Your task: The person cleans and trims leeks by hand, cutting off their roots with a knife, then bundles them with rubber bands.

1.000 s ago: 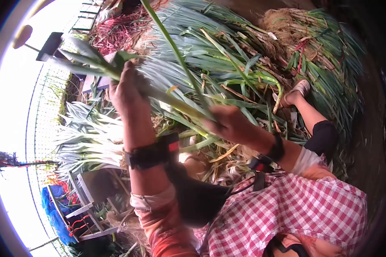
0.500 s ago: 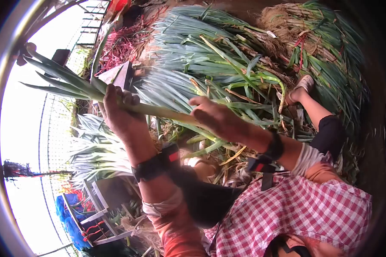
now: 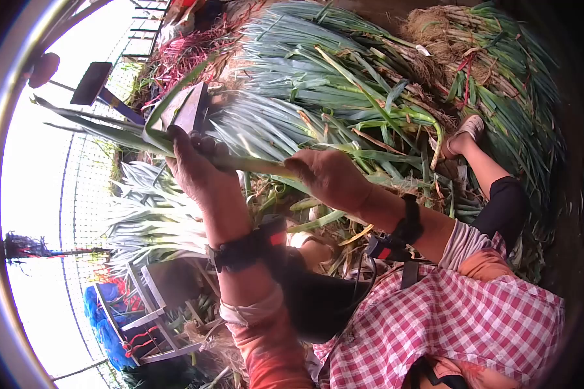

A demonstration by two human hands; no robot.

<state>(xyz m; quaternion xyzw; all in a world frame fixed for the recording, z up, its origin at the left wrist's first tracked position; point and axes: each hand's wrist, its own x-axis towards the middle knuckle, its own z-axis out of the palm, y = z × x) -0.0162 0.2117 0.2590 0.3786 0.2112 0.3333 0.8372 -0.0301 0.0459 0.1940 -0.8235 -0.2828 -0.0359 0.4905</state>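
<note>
Left hand (image 3: 198,170) fingers (image 3: 204,144) are curled tight round a leek (image 3: 259,166) where its leaves fan out. Right hand (image 3: 331,178) fingers (image 3: 305,170) are closed round the same stalk farther along. The leek is held level in the air, over the near edge of the leek pile (image 3: 305,84).

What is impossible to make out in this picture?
All in the head view:
1. End of the leek: hidden behind the right hand.
2. Palm of the left hand: turned away, wrapped around the leek.
3. Beyond the netting at left: washed out by glare.
4. The blue heap, lower left: too small and warped by the lens edge to identify.
</note>
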